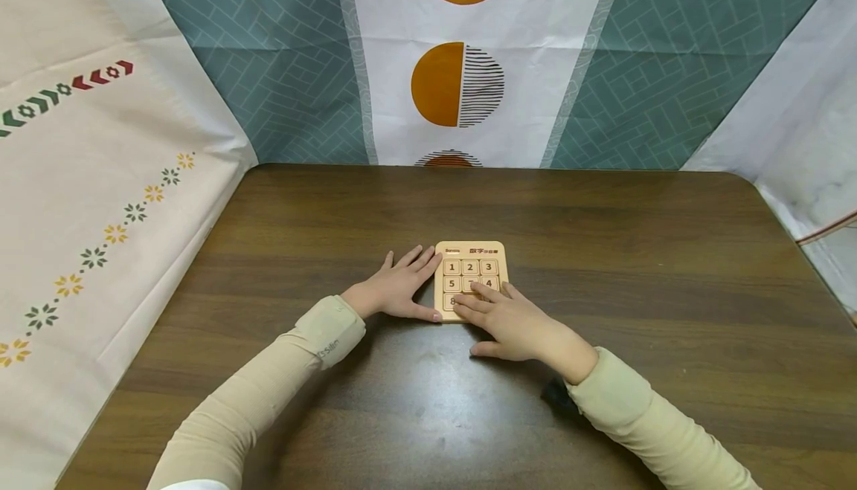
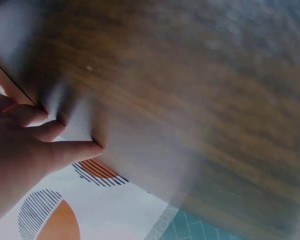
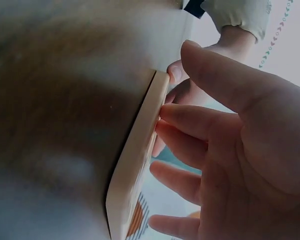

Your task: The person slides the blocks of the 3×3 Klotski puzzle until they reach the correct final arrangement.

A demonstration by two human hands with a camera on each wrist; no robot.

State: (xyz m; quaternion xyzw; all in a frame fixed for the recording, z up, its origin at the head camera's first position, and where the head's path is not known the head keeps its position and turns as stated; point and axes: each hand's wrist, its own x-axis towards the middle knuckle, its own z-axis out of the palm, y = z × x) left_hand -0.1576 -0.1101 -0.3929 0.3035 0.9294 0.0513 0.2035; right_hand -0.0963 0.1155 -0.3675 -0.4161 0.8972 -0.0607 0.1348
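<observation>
A light wooden number puzzle board lies flat on the table. Its tiles read 1, 2, 3 on top, with 5 and 4 at the ends of the middle row and 8 at lower left. My left hand rests along the board's left edge, fingers spread and thumb at the lower left corner. Over the lower right tiles is my right hand, hiding some of them. In the right wrist view, two fingertips of that hand touch the board's top; its thumb stays clear of the board.
The brown wooden table stretches around the board on all sides. Behind it hangs a patterned cloth in teal and white. A cream cloth with flower prints covers the left side. Something small and black sits under the right cuff.
</observation>
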